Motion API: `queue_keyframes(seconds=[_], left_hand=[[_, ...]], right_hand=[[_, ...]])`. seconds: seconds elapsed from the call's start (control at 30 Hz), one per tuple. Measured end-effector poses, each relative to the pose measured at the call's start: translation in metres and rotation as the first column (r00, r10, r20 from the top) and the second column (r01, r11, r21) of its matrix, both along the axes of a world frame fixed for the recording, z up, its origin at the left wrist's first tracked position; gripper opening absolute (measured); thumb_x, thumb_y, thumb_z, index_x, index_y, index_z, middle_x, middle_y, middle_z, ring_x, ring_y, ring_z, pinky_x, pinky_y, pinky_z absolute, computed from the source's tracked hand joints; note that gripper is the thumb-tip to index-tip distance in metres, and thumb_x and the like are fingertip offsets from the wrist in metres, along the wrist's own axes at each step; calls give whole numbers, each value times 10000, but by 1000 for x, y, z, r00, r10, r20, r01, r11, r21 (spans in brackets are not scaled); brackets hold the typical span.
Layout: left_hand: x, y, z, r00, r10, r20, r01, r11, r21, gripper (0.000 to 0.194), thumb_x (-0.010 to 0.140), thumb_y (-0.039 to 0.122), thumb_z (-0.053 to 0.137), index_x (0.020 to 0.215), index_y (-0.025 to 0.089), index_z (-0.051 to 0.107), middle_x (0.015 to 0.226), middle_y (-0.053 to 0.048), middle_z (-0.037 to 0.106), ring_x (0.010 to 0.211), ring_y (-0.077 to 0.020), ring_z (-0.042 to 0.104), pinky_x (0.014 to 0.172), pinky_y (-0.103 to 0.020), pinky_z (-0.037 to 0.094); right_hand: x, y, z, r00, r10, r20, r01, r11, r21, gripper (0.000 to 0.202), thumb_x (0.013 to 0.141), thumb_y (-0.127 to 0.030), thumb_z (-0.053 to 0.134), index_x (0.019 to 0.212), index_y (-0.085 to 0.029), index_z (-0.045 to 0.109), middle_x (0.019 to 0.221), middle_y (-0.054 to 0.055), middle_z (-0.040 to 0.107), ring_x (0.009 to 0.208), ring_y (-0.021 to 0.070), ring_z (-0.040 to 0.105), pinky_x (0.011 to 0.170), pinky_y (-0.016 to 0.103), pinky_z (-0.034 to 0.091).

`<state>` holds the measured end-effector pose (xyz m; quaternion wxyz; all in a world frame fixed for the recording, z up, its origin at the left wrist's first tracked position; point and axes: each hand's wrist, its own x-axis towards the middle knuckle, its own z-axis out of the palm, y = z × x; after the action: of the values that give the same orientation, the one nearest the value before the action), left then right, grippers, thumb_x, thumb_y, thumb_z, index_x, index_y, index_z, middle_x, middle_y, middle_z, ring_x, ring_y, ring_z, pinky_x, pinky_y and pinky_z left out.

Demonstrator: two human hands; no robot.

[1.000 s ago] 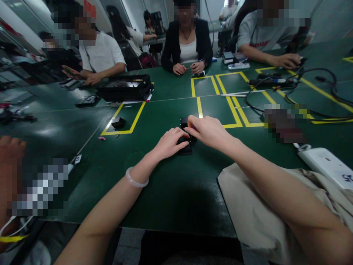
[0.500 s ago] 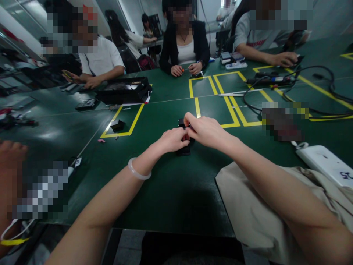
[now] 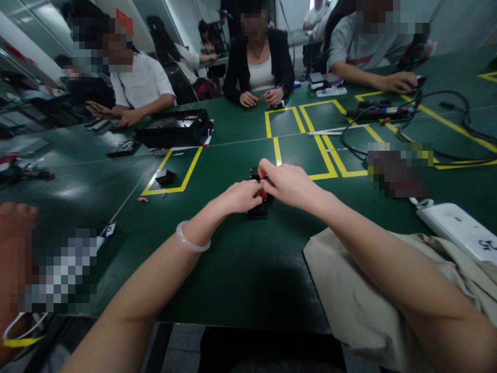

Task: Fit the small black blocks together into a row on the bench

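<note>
A small black object (image 3: 258,211) lies on the green table (image 3: 233,280) in front of me, its middle covered by my fingers. My left hand (image 3: 244,197), with a pale bangle on the wrist, is closed at the object's near left side. From the upper right, my right hand (image 3: 286,182) reaches over it with thumb and index finger pinched together. The fingertips of both hands meet above the object. Whatever sits between them is too small and too hidden to name.
Yellow tape outlines (image 3: 334,177) mark the table. A small black block (image 3: 165,177) and a long black tray (image 3: 174,129) lie left. Beige cloth (image 3: 341,280), a white power bank (image 3: 458,228) and black cables (image 3: 466,155) are right. Several people sit around, one hand (image 3: 15,228) at far left.
</note>
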<state>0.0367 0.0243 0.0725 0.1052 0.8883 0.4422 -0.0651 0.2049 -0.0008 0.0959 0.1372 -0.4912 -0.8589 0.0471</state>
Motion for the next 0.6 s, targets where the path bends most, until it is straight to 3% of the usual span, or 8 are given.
queue_keyframes(seconds=[0.27,0.43,0.6], left_hand=[[6,-6,1,994,32,-102,-26,998,60,250,855,394,511,937,185,621,999,-63,675,903,-240,655,731,-308,494],[18,-11,-1,984,119,-129,-102,986,132,280,833,357,532,1034,197,645,967,-77,686,917,-275,662,759,-344,500],[26,-11,1,976,174,-133,-159,980,120,240,798,323,581,980,208,687,909,-62,700,942,-266,654,821,-340,490]], right_hand=[[-3,0,0,998,-37,46,36,999,33,271,956,-388,369,1095,-200,507,849,64,686,726,209,624,554,282,256],[-4,-2,1,999,-3,40,1,999,38,278,961,-393,367,1101,-198,509,841,60,685,717,211,624,554,282,262],[-1,-1,3,999,20,34,-21,1000,17,273,950,-384,383,1108,-195,501,851,61,684,714,207,612,551,280,250]])
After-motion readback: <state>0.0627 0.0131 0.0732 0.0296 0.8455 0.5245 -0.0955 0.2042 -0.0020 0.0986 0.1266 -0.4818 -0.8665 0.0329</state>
